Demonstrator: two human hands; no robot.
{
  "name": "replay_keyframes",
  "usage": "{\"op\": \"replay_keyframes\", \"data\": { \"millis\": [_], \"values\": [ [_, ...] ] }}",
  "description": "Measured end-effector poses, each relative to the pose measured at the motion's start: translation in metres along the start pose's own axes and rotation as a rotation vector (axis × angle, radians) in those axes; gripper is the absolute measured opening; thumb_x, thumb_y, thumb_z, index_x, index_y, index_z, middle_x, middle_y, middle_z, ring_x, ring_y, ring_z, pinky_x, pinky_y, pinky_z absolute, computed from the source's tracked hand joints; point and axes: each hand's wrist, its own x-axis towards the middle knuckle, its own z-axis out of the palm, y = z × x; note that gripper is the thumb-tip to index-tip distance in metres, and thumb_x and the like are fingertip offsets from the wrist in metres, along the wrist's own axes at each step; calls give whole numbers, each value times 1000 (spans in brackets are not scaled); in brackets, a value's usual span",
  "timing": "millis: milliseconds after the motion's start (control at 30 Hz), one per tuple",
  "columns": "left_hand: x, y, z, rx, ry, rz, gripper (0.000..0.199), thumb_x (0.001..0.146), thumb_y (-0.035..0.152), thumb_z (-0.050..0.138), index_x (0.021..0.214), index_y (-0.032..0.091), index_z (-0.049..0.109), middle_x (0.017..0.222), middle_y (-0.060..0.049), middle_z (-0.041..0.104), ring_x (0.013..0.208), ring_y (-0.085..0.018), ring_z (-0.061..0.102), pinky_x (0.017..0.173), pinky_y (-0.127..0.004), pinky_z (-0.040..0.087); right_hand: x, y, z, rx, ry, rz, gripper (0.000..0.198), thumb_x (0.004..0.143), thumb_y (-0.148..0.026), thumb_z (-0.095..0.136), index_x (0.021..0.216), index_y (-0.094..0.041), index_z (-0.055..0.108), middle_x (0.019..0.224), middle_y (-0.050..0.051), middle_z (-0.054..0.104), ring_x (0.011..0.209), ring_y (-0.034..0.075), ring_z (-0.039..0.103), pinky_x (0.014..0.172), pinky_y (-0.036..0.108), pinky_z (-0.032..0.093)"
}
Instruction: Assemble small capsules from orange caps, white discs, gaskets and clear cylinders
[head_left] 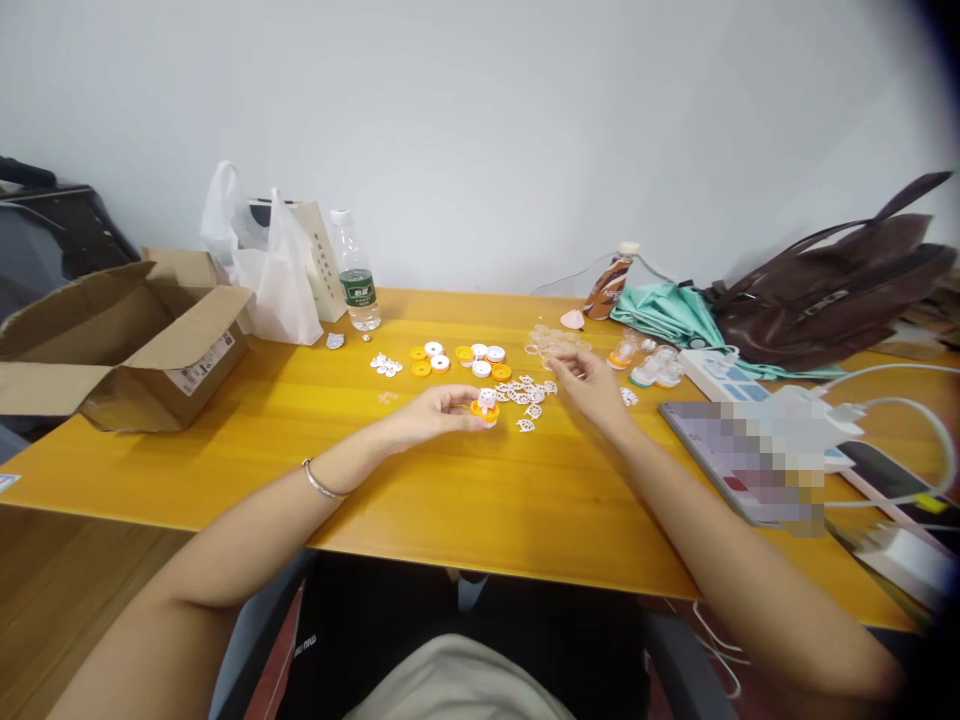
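Note:
My left hand (pixel 439 415) is closed round a small orange-and-white round base (pixel 484 412) with a white openwork piece (pixel 487 397) standing on top. My right hand (pixel 589 385) is bent into a pinch at the near edge of a pile of clear round plastic pieces (pixel 555 338). What lies between its fingertips is too small to make out. Between the hands spreads a heap of white openwork pieces (pixel 525 390). Behind my left hand lie white and orange round bases (pixel 480 360). Small white parts (pixel 386 365) and faint clear bits (pixel 387 398) are to their left.
On the left stand an open cardboard box (pixel 187 375), a white plastic bag (pixel 277 290) and a water bottle (pixel 355 275). Domed clear pieces (pixel 656 365), a brown-labelled bottle (pixel 611 280), a green umbrella (pixel 667 315), a brown bag (pixel 832 280), a tablet (pixel 701 455) and cables are at right.

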Motion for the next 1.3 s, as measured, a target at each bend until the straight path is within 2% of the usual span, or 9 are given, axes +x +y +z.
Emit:
{"op": "replay_keyframes", "data": {
  "millis": [133, 300, 433, 633, 767, 867, 967, 1100, 1300],
  "values": [
    [1, -5, 2, 0, -26, -14, 38, 69, 26, 73, 104, 16, 63, 108, -8, 64, 93, -14, 61, 92, -33, 42, 27, 38, -3, -443, 44, -193, 38, 79, -35, 53, 110, -16, 62, 87, 10, 56, 82, 23, 53, 76, 39, 43],
    [-1, 0, 6, 17, -44, -27, 35, 71, 27, 71, 102, 15, 64, 102, -8, 67, 90, -15, 62, 92, -33, 42, 36, 54, 11, -617, -9, -273, 32, 79, -28, 51, 106, -16, 66, 97, 14, 54, 93, 28, 50, 83, 44, 42],
    [-2, 1, 8, 25, -47, -13, 35, 71, 27, 71, 103, 15, 63, 104, -8, 66, 92, -15, 62, 93, -34, 41, 35, 55, 17, -498, -32, -274, 26, 77, -20, 51, 97, -16, 67, 103, 14, 58, 98, 28, 52, 87, 44, 41],
    [-3, 0, 7, 20, -52, 3, 36, 72, 26, 70, 106, 17, 63, 110, -7, 64, 96, -15, 60, 94, -34, 41, 35, 52, 17, -405, -24, -244, 26, 79, -18, 47, 99, -16, 64, 105, 11, 65, 100, 25, 57, 88, 42, 44],
    [-3, 0, 7, -21, -27, 31, 32, 75, 27, 68, 106, 18, 64, 112, -7, 64, 97, -15, 61, 94, -33, 42, 30, 20, 9, -201, 120, -300, 22, 80, -25, 53, 99, -19, 64, 103, 10, 62, 100, 23, 56, 90, 41, 44],
    [-3, -4, 9, -19, -1, 52, 31, 78, 27, 65, 107, 18, 64, 112, -7, 64, 100, -15, 60, 98, -34, 39, 15, -17, 6, 77, 154, -310, 22, 80, -29, 56, 100, -21, 63, 108, 9, 57, 100, 21, 56, 85, 37, 49],
    [-4, -8, 11, -14, 8, 74, 32, 79, 29, 63, 110, 19, 62, 114, -7, 64, 104, -16, 59, 101, -35, 37, -8, -48, 8, 343, 51, -192, 21, 79, -30, 60, 99, -24, 63, 105, 6, 60, 99, 19, 57, 89, 37, 48],
    [-7, -13, 15, -5, 14, 72, 39, 78, 29, 65, 115, 20, 59, 121, -8, 59, 109, -18, 56, 101, -35, 36, -38, -63, 18, 642, -137, 4, 21, 79, -31, 62, 100, -28, 63, 104, 2, 62, 93, 16, 60, 87, 35, 49],
    [-8, -20, 21, -59, 32, 123, 56, 75, 29, 68, 127, 20, 46, 122, -11, 57, 112, -21, 53, 98, -35, 39, -57, -62, 28, 602, -257, -50, 18, 77, -30, 64, 95, -26, 66, 105, 4, 60, 99, 17, 57, 90, 34, 46]
  ]
}}
